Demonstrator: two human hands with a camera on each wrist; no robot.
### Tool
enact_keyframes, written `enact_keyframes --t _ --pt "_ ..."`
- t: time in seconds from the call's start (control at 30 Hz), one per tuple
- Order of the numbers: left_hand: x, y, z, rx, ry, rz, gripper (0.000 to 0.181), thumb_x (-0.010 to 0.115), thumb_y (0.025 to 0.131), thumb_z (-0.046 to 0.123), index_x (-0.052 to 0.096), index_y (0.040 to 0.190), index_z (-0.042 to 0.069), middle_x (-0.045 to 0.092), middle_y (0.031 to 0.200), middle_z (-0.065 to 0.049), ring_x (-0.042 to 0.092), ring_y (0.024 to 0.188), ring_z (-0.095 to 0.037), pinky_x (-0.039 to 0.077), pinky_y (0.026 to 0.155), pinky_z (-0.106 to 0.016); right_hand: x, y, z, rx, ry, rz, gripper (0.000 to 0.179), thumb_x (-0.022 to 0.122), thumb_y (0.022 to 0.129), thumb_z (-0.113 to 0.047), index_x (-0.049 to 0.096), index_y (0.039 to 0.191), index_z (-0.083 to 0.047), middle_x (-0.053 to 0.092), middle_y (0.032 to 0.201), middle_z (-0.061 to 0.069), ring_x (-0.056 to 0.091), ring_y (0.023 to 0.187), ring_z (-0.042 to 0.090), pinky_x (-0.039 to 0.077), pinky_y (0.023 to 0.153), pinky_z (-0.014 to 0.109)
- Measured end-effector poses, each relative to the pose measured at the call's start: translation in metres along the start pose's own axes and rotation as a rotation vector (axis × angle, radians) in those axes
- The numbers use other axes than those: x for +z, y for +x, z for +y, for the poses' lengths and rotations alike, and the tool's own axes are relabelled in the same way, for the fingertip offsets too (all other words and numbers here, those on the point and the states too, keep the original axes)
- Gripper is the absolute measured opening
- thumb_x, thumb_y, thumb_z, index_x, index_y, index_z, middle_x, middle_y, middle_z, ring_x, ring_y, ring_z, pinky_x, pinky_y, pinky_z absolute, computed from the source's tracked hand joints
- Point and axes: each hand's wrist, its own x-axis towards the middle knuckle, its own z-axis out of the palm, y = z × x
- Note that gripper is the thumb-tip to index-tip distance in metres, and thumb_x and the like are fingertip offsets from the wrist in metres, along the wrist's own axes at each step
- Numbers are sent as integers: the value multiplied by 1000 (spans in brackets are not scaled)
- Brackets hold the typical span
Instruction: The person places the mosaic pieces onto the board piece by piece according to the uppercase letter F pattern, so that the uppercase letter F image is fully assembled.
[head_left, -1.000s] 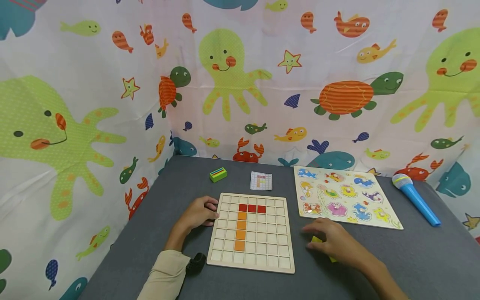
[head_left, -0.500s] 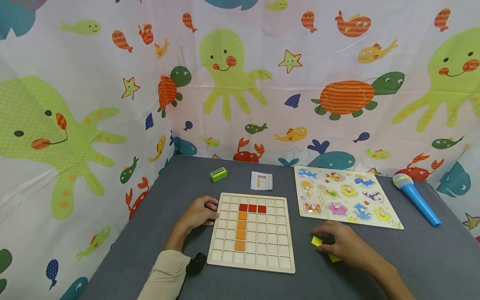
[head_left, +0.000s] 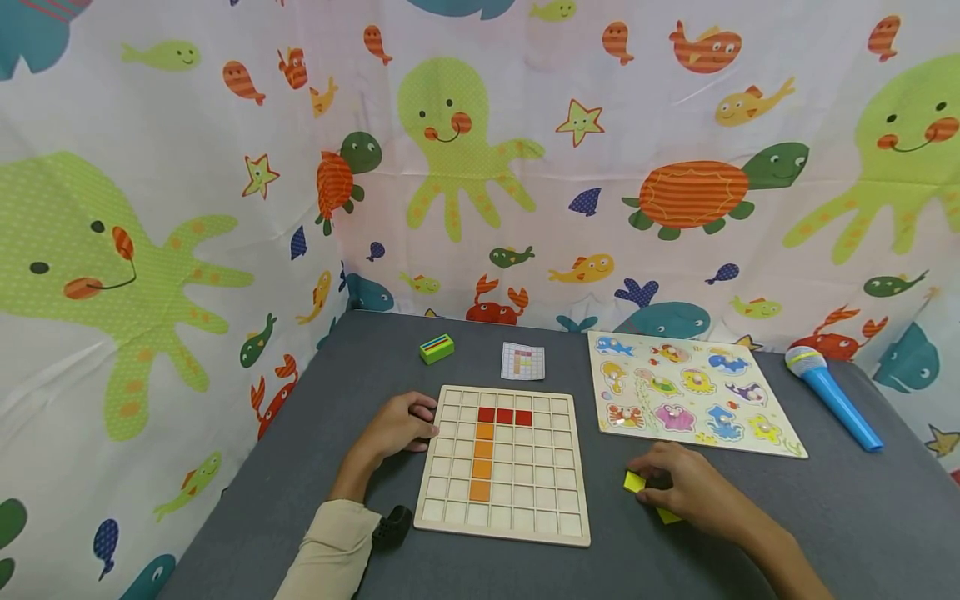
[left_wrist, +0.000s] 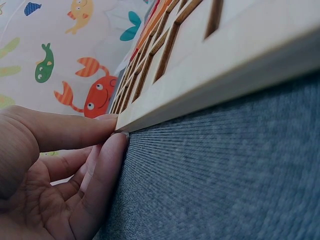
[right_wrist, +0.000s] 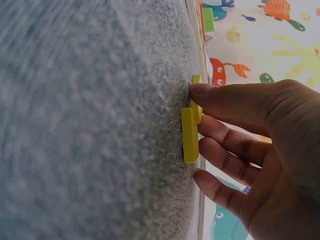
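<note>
A light wooden grid board (head_left: pixel 517 530) lies on the dark cloth, with a row of red tiles (head_left: pixel 505 416) and a column of orange tiles (head_left: pixel 482 470) set in its cells. At its left edge, my left hand (head_left: pixel 393 429) holds the rim between thumb and finger; the left wrist view shows the fingertips (left_wrist: pixel 119 142) at that edge. Right of the board, my right hand (head_left: pixel 686 483) pinches a small yellow tile (head_left: pixel 633 482) low over the cloth. A second yellow tile (head_left: pixel 668 516) lies just under that hand, also seen as a yellow block (right_wrist: pixel 189 135) in the right wrist view.
Behind the board are a green block with coloured stripes (head_left: pixel 437 349) and a small printed pattern card (head_left: pixel 522 362). A sea-animal peg puzzle (head_left: pixel 697 383) lies at the back right, beside a blue toy microphone (head_left: pixel 834 400). A printed curtain hangs behind the table.
My right hand has shifted slightly right and back, its thumb and finger drawing closer around the yellow tile, which shows more plainly. The left hand and the board have stayed put.
</note>
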Motion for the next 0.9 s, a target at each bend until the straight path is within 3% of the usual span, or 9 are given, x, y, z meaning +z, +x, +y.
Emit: enact_keyframes --t 0.6,0.9 --pt "0 0 1 -3 8 7 45 80 91 3 65 134 2 62 110 -12 68 87 -20 65 72 -34 7 13 -16 -19 -27 8 29 85 91 -30 80 116 -16 64 100 -12 55 88 5 52 75 29" --pt "0 0 0 -7 8 7 44 80 91 4 65 133 3 63 111 -12 69 88 -21 65 72 -35 15 27 -31 -82 -37 55 26 83 92 -23 80 117 -16 62 100 -11 54 91 6 52 78 30"
